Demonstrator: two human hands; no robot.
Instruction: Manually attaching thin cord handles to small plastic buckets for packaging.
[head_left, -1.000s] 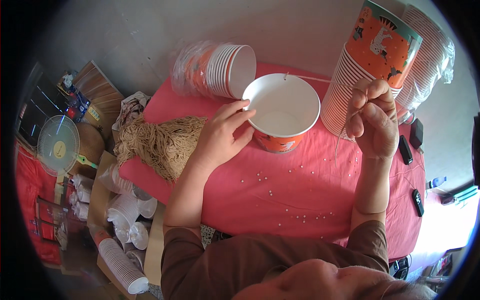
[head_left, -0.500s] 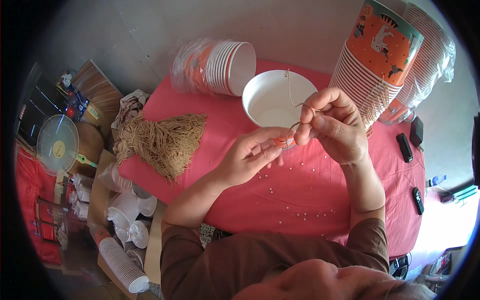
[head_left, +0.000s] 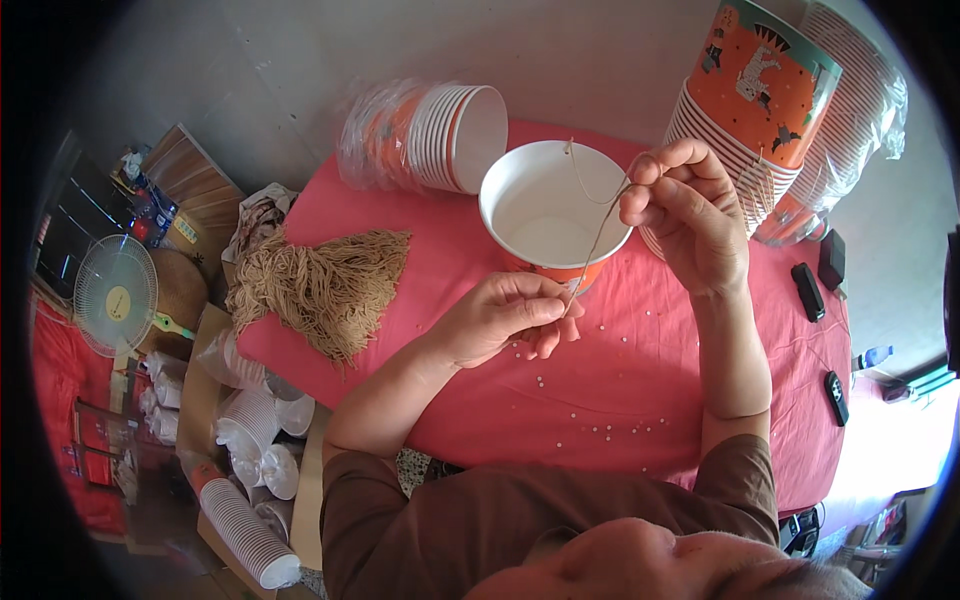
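Observation:
A white paper bowl (head_left: pixel 545 215) with an orange outside stands on the pink tablecloth (head_left: pixel 650 380). A thin tan string (head_left: pixel 598 232) runs from the bowl's far rim over its near rim. My right hand (head_left: pixel 685 210) pinches the string's upper part above the bowl's right side. My left hand (head_left: pixel 505 318) pinches the lower end just in front of the bowl, over the cloth. The string is stretched between both hands.
A bundle of tan strings (head_left: pixel 320 285) lies at the table's left. A sleeve of nested bowls (head_left: pixel 430 135) lies on its side behind. A tall stack of orange bowls (head_left: pixel 745 110) stands at the right. Small white beads (head_left: pixel 590 430) dot the cloth. Two black remotes (head_left: pixel 808 292) lie far right.
My left hand has left the bowl's rim and drawn back toward me with the string's end. My right hand moved from the tall stack to the bowl and now holds the string taut.

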